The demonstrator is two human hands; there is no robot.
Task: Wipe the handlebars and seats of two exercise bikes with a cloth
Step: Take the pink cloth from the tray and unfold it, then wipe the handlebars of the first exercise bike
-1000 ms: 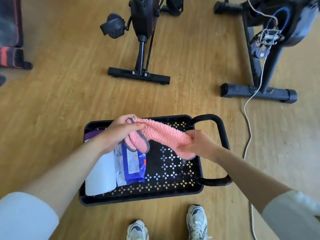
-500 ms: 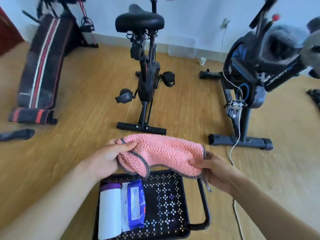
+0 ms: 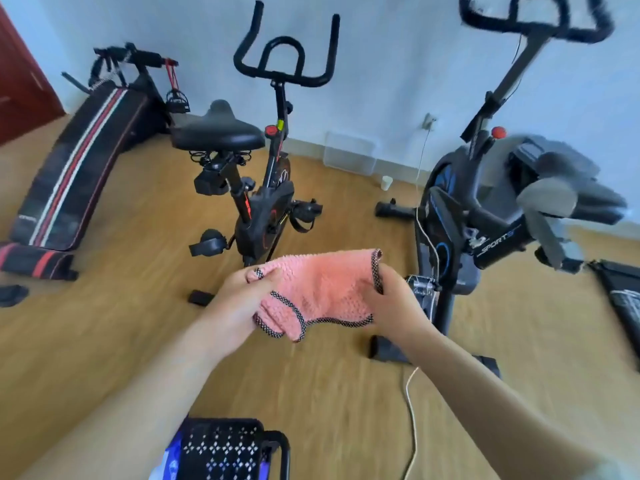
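A pink knitted cloth with a black-and-white trim is stretched between both hands at chest height. My left hand grips its left end and my right hand pinches its right edge. Behind it stands a black exercise bike with a black seat and black handlebars. To the right stands a second, dark bike with a blurred grey seat and black handlebars at the top edge.
A black perforated basket with a blue packet sits on the wooden floor below my arms. A white cable trails over the floor by the right bike. A striped sit-up bench lies at the left, near a red door.
The view has tilted up from the basket to the two bikes. Both hands have lifted the cloth out of the basket and spread it between them.
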